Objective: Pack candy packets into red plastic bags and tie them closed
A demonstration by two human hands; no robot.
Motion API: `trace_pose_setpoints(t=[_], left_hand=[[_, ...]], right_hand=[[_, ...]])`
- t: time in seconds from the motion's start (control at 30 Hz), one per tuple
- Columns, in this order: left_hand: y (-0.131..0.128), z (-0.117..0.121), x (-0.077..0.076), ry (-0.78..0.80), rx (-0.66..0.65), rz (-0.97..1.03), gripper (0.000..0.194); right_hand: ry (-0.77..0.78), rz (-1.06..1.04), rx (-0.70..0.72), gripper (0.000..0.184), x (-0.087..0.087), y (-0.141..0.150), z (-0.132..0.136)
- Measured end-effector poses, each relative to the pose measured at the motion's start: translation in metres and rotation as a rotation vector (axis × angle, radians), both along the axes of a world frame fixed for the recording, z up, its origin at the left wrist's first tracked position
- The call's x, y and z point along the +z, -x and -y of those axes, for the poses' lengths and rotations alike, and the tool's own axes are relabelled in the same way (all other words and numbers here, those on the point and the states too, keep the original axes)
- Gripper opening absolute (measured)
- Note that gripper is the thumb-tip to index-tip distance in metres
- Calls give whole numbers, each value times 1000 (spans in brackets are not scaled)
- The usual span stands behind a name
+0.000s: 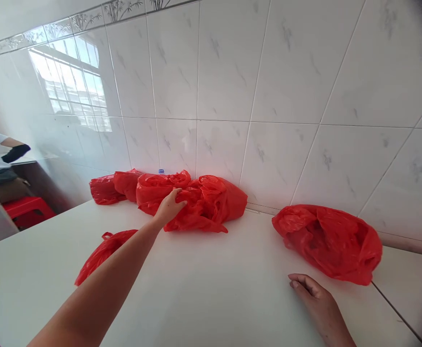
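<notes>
My left hand (169, 207) reaches far forward and grips the crumpled top of a red plastic bag (211, 200) lying against the tiled wall. A bottle cap shows just behind that bag. My right hand (314, 295) rests on the white counter (214, 289) with its fingers curled loosely and nothing in it, just in front of another full red bag (330, 241) at the right. A flatter red bag (100, 255) lies under my left forearm.
Two more red bags (113, 187) sit at the back left by the wall. A white tiled wall (269, 96) closes the back. At the far left a person in a white shirt sits near a red stool (26, 209).
</notes>
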State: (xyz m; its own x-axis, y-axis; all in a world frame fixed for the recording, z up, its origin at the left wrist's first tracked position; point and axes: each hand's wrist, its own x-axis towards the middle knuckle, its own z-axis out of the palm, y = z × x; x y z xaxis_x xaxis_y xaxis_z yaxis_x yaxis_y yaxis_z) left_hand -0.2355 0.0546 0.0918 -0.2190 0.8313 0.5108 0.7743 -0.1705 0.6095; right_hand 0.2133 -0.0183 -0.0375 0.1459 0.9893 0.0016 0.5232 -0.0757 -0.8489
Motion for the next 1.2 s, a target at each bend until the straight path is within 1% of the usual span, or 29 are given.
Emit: trace_pose_setpoints(t=[0.13,0.27,0.37,0.47,0.57,0.6,0.63,0.67,0.7,0.73,0.77,0.8,0.83,0.9,0.97,1.03,1.07,1.13,1.17,1.2], left_hand=[[-3,8,3,-102,12,29,54],[-12,19,2,-180,-13,28,55],[-26,37,-7,-249,-33,-33,48],[-47,66,-24,-314,-96,-134,36],[-79,99,-44,-353,-272,-248,28],[-92,108,-50,-379,-384,-311,29],[-105,116,-54,-413,-537,-413,33],[-117,123,-58,-403,-671,-496,37],[-130,128,-60,-378,-792,-569,41],[-142,132,-62,-333,-886,-621,44],[-153,135,-64,-274,-950,-645,45],[-163,137,-66,-218,-997,-650,45],[-171,138,-68,-171,-1033,-644,43],[-182,139,-73,-109,-1085,-618,34],[-185,139,-77,-58,-1094,-587,20],[-182,138,-79,1,-1045,-546,15],[-179,136,-80,42,-993,-517,17],[-171,132,-78,141,-846,-440,29],[-168,129,-76,194,-765,-392,34],[-166,126,-74,246,-693,-329,34]], right_hand=[[1,3,-9,40,1,1,2],[-17,14,-4,39,3,1,4],[-36,14,9,38,2,0,3],[-63,-7,-4,37,1,2,0],[-104,-61,-25,38,8,14,6],[-119,-116,-17,39,13,21,11],[-128,-208,14,41,20,29,18],[-128,-332,65,45,28,38,25],[-128,-499,150,50,37,47,33],[-110,-686,262,58,45,56,40],[-89,-830,356,62,52,63,46],[-63,-918,397,59,56,69,50],[-30,-965,400,52,59,73,53],[17,-992,299,32,58,72,52],[-1,-1023,149,20,51,62,45],[-61,-1074,17,19,45,47,36],[-91,-1097,-34,19,43,40,32],[-135,-1133,-105,19,43,26,27],[-157,-1139,-121,19,46,22,27],[-188,-1128,-122,19,50,18,28]])
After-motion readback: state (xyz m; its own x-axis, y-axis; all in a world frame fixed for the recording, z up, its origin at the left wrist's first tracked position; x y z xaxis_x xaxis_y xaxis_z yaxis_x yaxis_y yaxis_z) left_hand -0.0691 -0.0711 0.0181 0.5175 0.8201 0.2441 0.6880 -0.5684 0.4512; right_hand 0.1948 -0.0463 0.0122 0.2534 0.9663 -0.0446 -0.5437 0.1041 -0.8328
